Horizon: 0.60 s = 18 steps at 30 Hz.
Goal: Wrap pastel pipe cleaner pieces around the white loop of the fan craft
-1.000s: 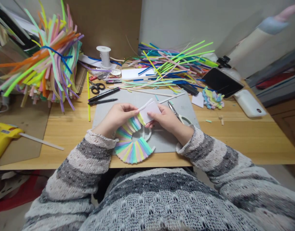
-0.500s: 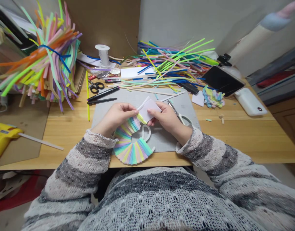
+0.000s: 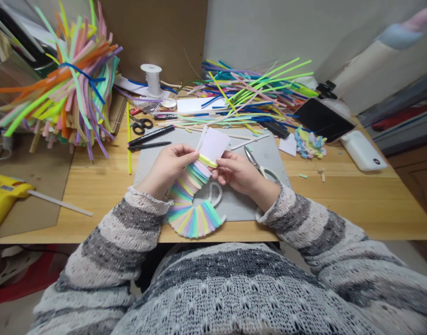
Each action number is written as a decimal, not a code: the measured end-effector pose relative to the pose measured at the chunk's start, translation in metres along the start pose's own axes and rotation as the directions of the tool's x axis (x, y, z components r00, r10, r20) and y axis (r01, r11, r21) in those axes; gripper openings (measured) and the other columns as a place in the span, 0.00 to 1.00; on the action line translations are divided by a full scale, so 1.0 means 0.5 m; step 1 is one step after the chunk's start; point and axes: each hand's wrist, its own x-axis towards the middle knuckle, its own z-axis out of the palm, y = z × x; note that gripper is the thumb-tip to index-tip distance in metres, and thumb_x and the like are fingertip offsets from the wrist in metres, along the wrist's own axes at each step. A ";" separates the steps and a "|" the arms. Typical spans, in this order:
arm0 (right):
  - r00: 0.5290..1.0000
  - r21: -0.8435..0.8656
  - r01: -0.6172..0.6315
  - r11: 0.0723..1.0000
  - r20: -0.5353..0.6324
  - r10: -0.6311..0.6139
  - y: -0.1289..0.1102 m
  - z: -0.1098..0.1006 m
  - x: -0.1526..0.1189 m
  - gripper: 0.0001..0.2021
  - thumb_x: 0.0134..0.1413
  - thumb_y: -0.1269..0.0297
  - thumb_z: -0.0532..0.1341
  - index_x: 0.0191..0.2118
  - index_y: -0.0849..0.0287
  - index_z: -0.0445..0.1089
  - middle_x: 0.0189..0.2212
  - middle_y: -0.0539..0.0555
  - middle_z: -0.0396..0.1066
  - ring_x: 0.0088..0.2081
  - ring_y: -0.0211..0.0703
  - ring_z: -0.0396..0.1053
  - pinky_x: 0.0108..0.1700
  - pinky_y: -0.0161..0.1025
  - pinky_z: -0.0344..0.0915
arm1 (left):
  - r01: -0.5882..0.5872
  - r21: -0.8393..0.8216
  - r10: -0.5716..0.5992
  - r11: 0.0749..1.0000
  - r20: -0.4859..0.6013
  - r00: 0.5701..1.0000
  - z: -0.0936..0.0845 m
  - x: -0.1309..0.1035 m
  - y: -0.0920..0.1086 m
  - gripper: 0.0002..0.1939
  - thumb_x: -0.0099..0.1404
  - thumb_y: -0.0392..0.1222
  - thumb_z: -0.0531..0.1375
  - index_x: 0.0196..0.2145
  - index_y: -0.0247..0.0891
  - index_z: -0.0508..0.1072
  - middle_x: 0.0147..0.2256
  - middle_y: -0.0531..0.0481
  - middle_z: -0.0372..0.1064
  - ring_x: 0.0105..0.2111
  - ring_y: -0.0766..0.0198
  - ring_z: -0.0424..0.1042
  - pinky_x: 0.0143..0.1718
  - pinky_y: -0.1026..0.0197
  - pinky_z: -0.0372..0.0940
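A curved strip of pastel pipe cleaners (image 3: 194,221), in bands of yellow, pink, blue, green and purple, hangs over the mat's front edge. My left hand (image 3: 176,162) pinches its upper end, where a white pipe cleaner sticks up. Against that end stands a white card (image 3: 215,143), with a yellow pipe cleaner (image 3: 207,161) across its lower edge. The fingers of my right hand (image 3: 236,171) are closed at the card's lower right corner, on the yellow pipe cleaner's end. A white pipe-cleaner loop (image 3: 215,194) lies below my right hand.
Scissors (image 3: 260,166) lie on the grey cutting mat (image 3: 241,204), right of my hands. Black markers (image 3: 152,136) and black-handled scissors (image 3: 141,125) are at left. Loose pipe cleaners (image 3: 255,88) fill the back; a big bundle (image 3: 77,83) and a yellow glue gun (image 3: 7,195) stand left.
The card has turned more upright. The yellow pipe cleaner now runs across its lower edge. My right hand has moved from the card's face down to its lower corner.
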 end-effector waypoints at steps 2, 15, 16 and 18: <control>0.998 0.118 -0.067 0.991 0.023 0.064 -0.003 -0.001 0.000 0.09 0.50 0.71 0.58 0.39 0.62 0.66 0.29 0.52 0.72 0.27 0.34 0.72 0.22 0.26 0.67 | -0.015 -0.009 0.015 1.000 -0.008 1.000 0.003 -0.003 0.003 0.13 0.47 0.46 0.68 0.27 0.35 0.73 0.26 0.52 0.71 0.25 0.68 0.66 0.28 0.65 0.61; 0.991 0.259 -0.132 0.957 0.024 0.130 -0.005 -0.006 0.003 0.13 0.46 0.79 0.55 0.39 0.60 0.63 0.27 0.51 0.72 0.24 0.29 0.68 0.26 0.23 0.68 | -0.112 0.020 0.113 0.993 -0.035 0.993 0.009 -0.005 0.007 0.11 0.49 0.44 0.67 0.27 0.36 0.73 0.27 0.53 0.71 0.28 0.68 0.67 0.33 0.64 0.62; 0.991 0.263 -0.131 0.956 0.032 0.127 -0.003 -0.007 0.003 0.13 0.46 0.79 0.55 0.39 0.60 0.63 0.27 0.50 0.72 0.24 0.29 0.68 0.26 0.23 0.68 | -0.112 0.020 0.112 0.994 -0.037 0.993 0.009 -0.005 0.007 0.11 0.49 0.44 0.67 0.27 0.36 0.73 0.27 0.52 0.71 0.28 0.67 0.68 0.33 0.64 0.62; 0.991 0.267 -0.134 0.954 0.046 0.126 0.000 -0.008 0.004 0.14 0.45 0.80 0.55 0.39 0.59 0.63 0.27 0.50 0.71 0.25 0.29 0.68 0.27 0.23 0.68 | -0.102 0.031 0.104 0.994 -0.040 0.994 0.009 -0.005 0.006 0.12 0.49 0.45 0.67 0.28 0.35 0.73 0.28 0.52 0.71 0.28 0.67 0.68 0.33 0.64 0.62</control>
